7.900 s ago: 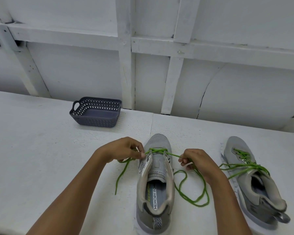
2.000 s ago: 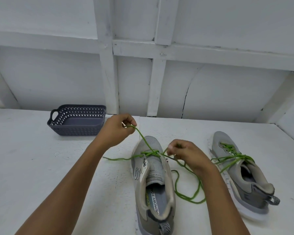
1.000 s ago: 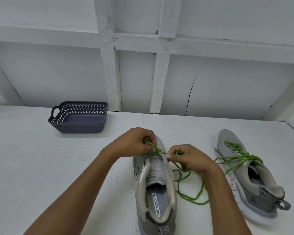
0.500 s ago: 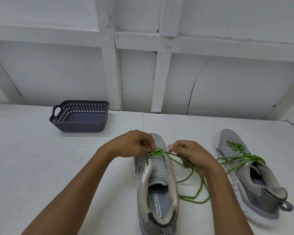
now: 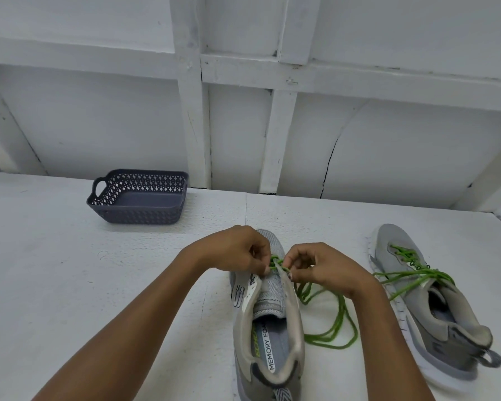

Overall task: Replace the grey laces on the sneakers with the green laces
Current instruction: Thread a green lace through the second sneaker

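Observation:
A grey sneaker (image 5: 268, 319) lies in front of me, toe pointing away, its tongue bare below the toe end. A green lace (image 5: 334, 328) crosses its lowest eyelets, and the loose length loops on the table to the sneaker's right. My left hand (image 5: 237, 250) and my right hand (image 5: 321, 266) meet over those eyelets, each pinching the green lace with curled fingers. A second grey sneaker (image 5: 434, 308) lies to the right, with a green lace (image 5: 408, 274) threaded through its front eyelets and loose ends draped across it.
A dark grey perforated basket (image 5: 141, 196) with nothing visible inside stands at the back left of the white table (image 5: 70, 285). Behind the table rises a white panelled wall (image 5: 388, 140).
My hands have closed in together over the front eyelets; two seconds ago my left hand was drawing the lace up and away to the left.

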Available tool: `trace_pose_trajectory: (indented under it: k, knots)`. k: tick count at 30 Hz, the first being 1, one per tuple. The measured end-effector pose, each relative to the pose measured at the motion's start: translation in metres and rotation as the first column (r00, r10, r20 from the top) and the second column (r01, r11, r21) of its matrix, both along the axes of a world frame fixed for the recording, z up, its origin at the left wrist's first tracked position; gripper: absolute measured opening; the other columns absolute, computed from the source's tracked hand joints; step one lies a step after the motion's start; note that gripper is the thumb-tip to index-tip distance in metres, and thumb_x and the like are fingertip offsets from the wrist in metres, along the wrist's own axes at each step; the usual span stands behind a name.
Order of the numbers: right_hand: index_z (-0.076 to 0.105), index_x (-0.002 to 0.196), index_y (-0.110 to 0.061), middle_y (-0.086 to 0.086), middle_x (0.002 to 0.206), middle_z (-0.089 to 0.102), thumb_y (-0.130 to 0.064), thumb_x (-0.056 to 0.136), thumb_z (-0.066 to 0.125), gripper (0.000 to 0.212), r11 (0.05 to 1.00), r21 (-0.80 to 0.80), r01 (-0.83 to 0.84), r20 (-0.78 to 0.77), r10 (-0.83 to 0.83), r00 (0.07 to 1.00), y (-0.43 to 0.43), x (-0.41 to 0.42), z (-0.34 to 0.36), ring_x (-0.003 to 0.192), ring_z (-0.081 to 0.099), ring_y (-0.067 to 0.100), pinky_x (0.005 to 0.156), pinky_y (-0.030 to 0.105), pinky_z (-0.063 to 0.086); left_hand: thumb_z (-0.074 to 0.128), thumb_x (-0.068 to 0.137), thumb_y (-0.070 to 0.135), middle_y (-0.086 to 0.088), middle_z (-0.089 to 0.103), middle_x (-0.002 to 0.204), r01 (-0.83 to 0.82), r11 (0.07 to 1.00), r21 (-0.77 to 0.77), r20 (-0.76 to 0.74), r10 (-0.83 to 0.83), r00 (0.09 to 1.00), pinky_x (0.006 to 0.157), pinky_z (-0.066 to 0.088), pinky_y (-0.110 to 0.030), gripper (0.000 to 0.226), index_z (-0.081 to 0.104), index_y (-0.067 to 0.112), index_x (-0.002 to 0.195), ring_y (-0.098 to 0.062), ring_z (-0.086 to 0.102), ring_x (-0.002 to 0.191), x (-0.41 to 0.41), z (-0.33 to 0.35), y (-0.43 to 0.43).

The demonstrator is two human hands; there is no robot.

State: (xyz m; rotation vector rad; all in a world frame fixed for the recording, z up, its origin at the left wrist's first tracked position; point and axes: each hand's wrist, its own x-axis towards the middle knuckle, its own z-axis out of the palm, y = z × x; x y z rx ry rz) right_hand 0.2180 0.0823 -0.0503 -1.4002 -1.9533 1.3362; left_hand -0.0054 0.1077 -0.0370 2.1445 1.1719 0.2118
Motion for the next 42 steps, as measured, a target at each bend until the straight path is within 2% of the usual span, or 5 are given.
trace_pose_trajectory:
  k: [10,21,30,35,42]
  knots:
    - [0.064,0.074,-0.013,-0.017,0.055,0.061,-0.007,0.098,0.053,0.027,0.995,-0.017,0.095,0.093,-0.093,0.991,-0.001,-0.008,-0.004,0.051,0.047,-0.006,0.053,0.008,0.035,0.052,0.101,0.028,0.009,0.054,0.076,0.029,1.000,0.008,-0.080,-0.029,0.996,0.064,0.037,-0.026,0.023,0.061,0.013,0.087,-0.006,0.047,0.069,0.006,-0.001,0.002]
    - [0.068,0.083,-0.025,-0.007,0.080,0.067,-0.012,0.089,0.067,0.014,0.983,0.181,0.039,0.095,-0.057,0.994,-0.003,-0.008,-0.004,0.074,0.057,0.004,0.075,0.026,0.049,0.071,0.088,0.025,0.011,0.065,0.081,0.019,0.998,0.065,-0.010,-0.019,1.000,0.059,0.039,-0.013,0.007,0.074,0.019,0.092,0.001,0.054,0.068,0.009,-0.006,0.001]
    - [0.052,0.065,-0.021,-0.012,0.060,0.054,-0.018,0.101,0.049,0.036,0.990,-0.014,0.139,0.108,-0.137,0.985,-0.004,-0.011,-0.010,0.062,0.047,0.010,0.064,0.027,0.038,0.055,0.099,0.030,0.003,0.066,0.091,-0.048,0.998,0.028,0.022,0.047,0.999,0.073,0.043,-0.028,0.021,0.072,0.018,0.095,-0.009,0.055,0.080,0.001,-0.004,0.002]
    - [0.062,0.076,-0.017,-0.010,0.069,0.064,-0.047,0.095,0.055,0.036,0.991,0.057,0.120,0.124,-0.126,0.984,-0.005,-0.012,-0.007,0.065,0.057,0.004,0.063,0.019,0.045,0.061,0.096,0.032,0.015,0.063,0.083,-0.033,0.999,0.018,0.058,0.032,0.998,0.067,0.041,-0.020,0.010,0.070,0.028,0.092,0.000,0.054,0.075,-0.003,0.000,-0.001]
    - [0.067,0.083,-0.021,-0.012,0.075,0.066,-0.014,0.093,0.064,0.013,0.988,0.151,0.041,0.094,-0.055,0.994,-0.006,-0.009,-0.005,0.068,0.056,-0.005,0.067,0.012,0.044,0.067,0.091,0.025,0.010,0.065,0.086,0.017,0.999,0.052,0.002,-0.017,1.000,0.063,0.040,-0.017,0.007,0.072,0.021,0.093,-0.001,0.055,0.072,0.007,-0.005,0.000]
